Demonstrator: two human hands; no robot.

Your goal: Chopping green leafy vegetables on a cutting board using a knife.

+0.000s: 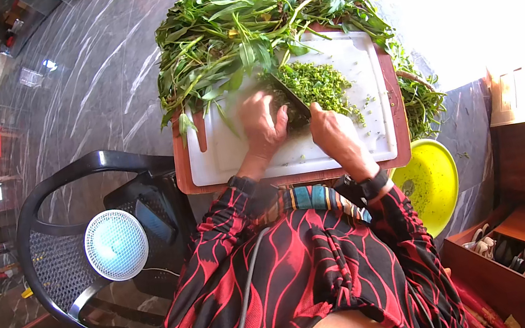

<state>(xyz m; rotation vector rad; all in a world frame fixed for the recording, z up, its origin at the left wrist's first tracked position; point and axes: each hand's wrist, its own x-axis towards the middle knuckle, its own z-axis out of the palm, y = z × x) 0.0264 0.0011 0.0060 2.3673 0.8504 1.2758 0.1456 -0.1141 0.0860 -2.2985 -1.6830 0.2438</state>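
My right hand (332, 131) is closed around the handle of a knife (289, 92), whose dark blade slants up and left over a white cutting board (236, 164). Close to the blade's left side is my left hand (264, 124), fingers curled and slightly blurred, on leafy green stems; its exact hold is partly hidden. Finely chopped greens (314, 85) lie in a pile to the right of the blade. A large heap of long-leaved green stalks (229, 29) covers the board's far edge and reaches down its left side. Beneath the board is a reddish-brown surface (397, 110).
A yellow-green basin (435, 187) with green bits stands at the right, below more leafy stalks (421, 103). At the left is a black plastic chair (61, 250) bearing a small round fan-like device (116, 245). An open drawer with shoes (506, 253) is at the lower right.
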